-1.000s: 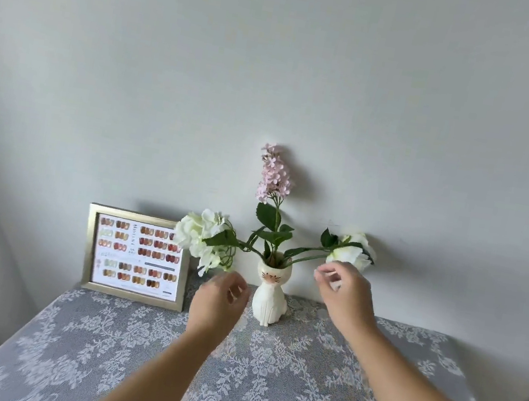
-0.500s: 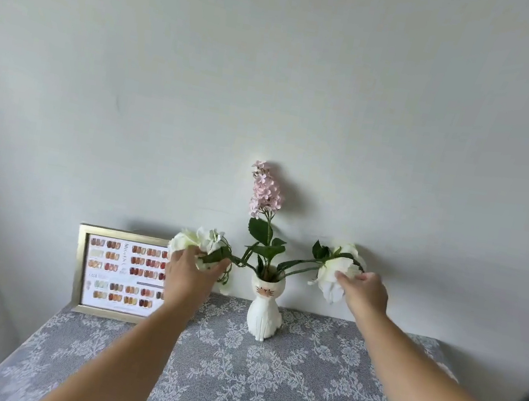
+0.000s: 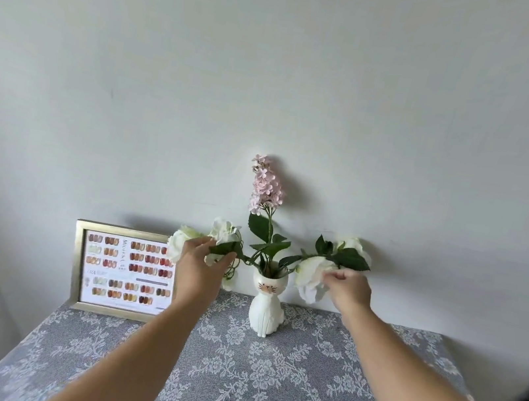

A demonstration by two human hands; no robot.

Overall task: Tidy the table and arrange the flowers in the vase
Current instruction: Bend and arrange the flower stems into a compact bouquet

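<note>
- Head view: the cat-shaped vase (image 3: 267, 299) stands upright at the far middle of the surface (image 3: 261, 383), close to the wall, with a lace cloth under it.
- Three stems sit in its mouth: the pink flower spike (image 3: 267, 185) rises toward 12 o'clock, the left white bloom (image 3: 224, 230) droops out toward 9 o'clock, the right white bloom (image 3: 311, 277) sags toward 3 o'clock.
- The left hand (image 3: 202, 268) has its fingers curled about the left bloom's leafy stem, a light hold.
- The right hand (image 3: 347, 289) is half closed, fingertips pinching at the right bloom's petals and leaf.
- A gold picture frame (image 3: 121, 273) leans against the wall at 9 o'clock from the vase, just behind the left hand.
- Handling call: these stems look light and springy, the petals soft, so grip the stems near the leaves, not the heads.
- The vase looks narrow and tippy, likely ceramic; a sideways tug could topple it.
</note>
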